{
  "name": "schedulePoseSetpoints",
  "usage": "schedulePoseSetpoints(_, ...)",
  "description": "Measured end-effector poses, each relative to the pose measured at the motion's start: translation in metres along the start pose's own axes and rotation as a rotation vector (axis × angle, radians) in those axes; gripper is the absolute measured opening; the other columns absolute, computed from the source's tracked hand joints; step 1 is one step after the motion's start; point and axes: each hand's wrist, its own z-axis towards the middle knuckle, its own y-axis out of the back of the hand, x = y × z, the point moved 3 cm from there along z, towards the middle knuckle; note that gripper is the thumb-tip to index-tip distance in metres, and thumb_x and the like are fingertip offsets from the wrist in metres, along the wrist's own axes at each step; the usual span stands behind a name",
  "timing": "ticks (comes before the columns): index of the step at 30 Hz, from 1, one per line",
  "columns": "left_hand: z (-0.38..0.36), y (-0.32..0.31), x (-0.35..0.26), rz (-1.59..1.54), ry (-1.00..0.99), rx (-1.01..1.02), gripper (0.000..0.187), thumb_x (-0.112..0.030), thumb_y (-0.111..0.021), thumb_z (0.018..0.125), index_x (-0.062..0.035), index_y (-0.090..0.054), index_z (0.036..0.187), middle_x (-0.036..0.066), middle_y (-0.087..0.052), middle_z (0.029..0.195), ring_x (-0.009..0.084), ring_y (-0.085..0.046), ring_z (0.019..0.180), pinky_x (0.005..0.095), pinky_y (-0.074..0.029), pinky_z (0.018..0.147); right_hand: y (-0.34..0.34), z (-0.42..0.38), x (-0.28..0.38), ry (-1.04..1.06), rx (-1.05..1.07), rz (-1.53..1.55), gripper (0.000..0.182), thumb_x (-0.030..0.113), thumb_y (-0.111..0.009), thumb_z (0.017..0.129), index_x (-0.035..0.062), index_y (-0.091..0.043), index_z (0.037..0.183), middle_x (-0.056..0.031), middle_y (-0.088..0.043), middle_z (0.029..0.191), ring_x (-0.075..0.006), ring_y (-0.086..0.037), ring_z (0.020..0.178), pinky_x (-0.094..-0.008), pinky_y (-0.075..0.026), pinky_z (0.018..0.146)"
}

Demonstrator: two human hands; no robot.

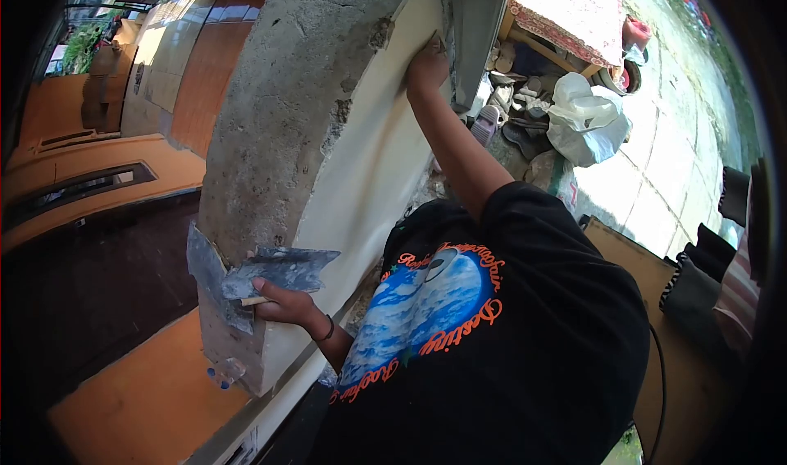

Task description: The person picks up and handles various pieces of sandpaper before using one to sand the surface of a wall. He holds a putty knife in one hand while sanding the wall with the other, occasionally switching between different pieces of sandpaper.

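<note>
At the lower left, my left hand (287, 305) is closed on a grey, putty-smeared scraper (283, 270), its thumb pressed on top. A short pale wooden piece shows under that thumb. Just beyond it, another smeared grey sheet (205, 260) lies against the end of the rough concrete wall top (266, 129). My right hand (428, 67) reaches up to the far end of a smooth off-white plastered strip (361, 178), against its surface. Its fingers are curled in, and I cannot tell what they hold.
A grey post (477, 38) rises beside my right hand. Beyond it are several shoes (516, 108), a white plastic bag (586, 120) and a cloth-covered table (574, 14). A small clear bottle (228, 373) is at the concrete's near end. Clothes (705, 276) hang at the right.
</note>
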Motion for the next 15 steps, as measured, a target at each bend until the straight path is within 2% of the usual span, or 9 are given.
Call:
schedulePoseSetpoints(2,0.001,-0.001,0.009,-0.070,-0.042,-0.010,0.053,-0.023,-0.042,0.093,0.0183,-0.028,0.124,0.030,-0.052,0.114,0.0330,-0.058,0.102,0.0374,-0.050,0.083,-0.003,0.009,-0.003,-0.128,-0.060,-0.096,0.044,0.033,-0.040,0.094,-0.0058,-0.059,0.102,-0.0242,-0.063,0.093,-0.0392,-0.058,0.094,-0.0390,-0.043,0.080)
schedulePoseSetpoints(3,0.002,-0.003,0.011,-0.140,-0.075,-0.022,0.053,-0.023,-0.042,0.093,0.0185,-0.029,0.123,0.030,-0.052,0.114,0.0331,-0.058,0.101,0.0373,-0.050,0.083,-0.005,-0.010,0.007,-0.123,-0.069,-0.089,0.044,0.033,-0.040,0.094,-0.0058,-0.059,0.102,-0.0242,-0.063,0.093,-0.0392,-0.058,0.094,-0.0390,-0.043,0.080)
schedulePoseSetpoints(5,0.000,-0.003,0.007,-0.143,-0.032,-0.012,0.054,-0.024,-0.042,0.093,0.0184,-0.029,0.123,0.030,-0.052,0.113,0.0332,-0.058,0.102,0.0374,-0.050,0.083,0.005,-0.078,0.042,0.422,-0.455,-0.019,0.044,0.034,-0.042,0.093,-0.0061,-0.062,0.093,-0.0246,-0.063,0.086,-0.0424,-0.058,0.087,-0.0418,-0.044,0.073)
schedulePoseSetpoints(6,0.001,-0.005,0.004,-0.145,0.003,-0.012,0.054,-0.024,-0.042,0.093,0.0183,-0.029,0.123,0.030,-0.053,0.113,0.0334,-0.058,0.102,0.0375,-0.050,0.084,0.007,-0.062,0.038,0.429,-0.453,-0.017,0.044,0.034,-0.042,0.093,-0.0061,-0.062,0.093,-0.0246,-0.063,0.086,-0.0424,-0.058,0.087,-0.0418,-0.044,0.073)
schedulePoseSetpoints(8,-0.001,-0.005,-0.002,-0.158,0.012,-0.003,0.055,-0.025,-0.042,0.093,0.0185,-0.029,0.123,0.030,-0.052,0.114,0.0339,-0.057,0.104,0.0385,-0.049,0.086,0.008,0.004,-0.011,0.024,-0.083,-0.115,0.043,0.032,-0.042,0.093,-0.0050,-0.063,0.092,-0.0231,-0.064,0.089,-0.0402,-0.060,0.089,-0.0421,-0.045,0.075)
schedulePoseSetpoints(9,-0.001,-0.003,-0.002,-0.086,-0.025,-0.003,0.055,-0.025,-0.042,0.093,0.0187,-0.029,0.123,0.030,-0.052,0.114,0.0338,-0.056,0.104,0.0386,-0.048,0.086,-0.001,0.052,-0.047,-0.046,-0.059,-0.212,0.041,0.030,-0.040,0.094,-0.0041,-0.063,0.094,-0.0204,-0.065,0.090,-0.0363,-0.061,0.091,-0.0409,-0.045,0.077)
schedulePoseSetpoints(10,0.000,-0.003,-0.001,-0.026,-0.065,-0.007,0.055,-0.025,-0.041,0.093,0.0190,-0.029,0.123,0.031,-0.052,0.114,0.0336,-0.056,0.105,0.0387,-0.048,0.087,-0.002,0.045,-0.054,-0.049,-0.054,-0.214,0.041,0.030,-0.040,0.094,-0.0041,-0.063,0.094,-0.0204,-0.065,0.090,-0.0363,-0.061,0.091,-0.0409,-0.045,0.077)
schedulePoseSetpoints(15,0.001,-0.006,0.004,-0.113,-0.091,0.008,0.053,-0.027,-0.039,0.094,0.0191,-0.034,0.119,0.029,-0.053,0.113,0.0332,-0.056,0.104,0.0387,-0.048,0.086,-0.002,-0.001,-0.034,0.461,-0.335,-0.055,0.040,0.029,-0.040,0.095,-0.0041,-0.063,0.095,-0.0164,-0.066,0.092,-0.0351,-0.063,0.083,-0.0417,-0.046,0.069)
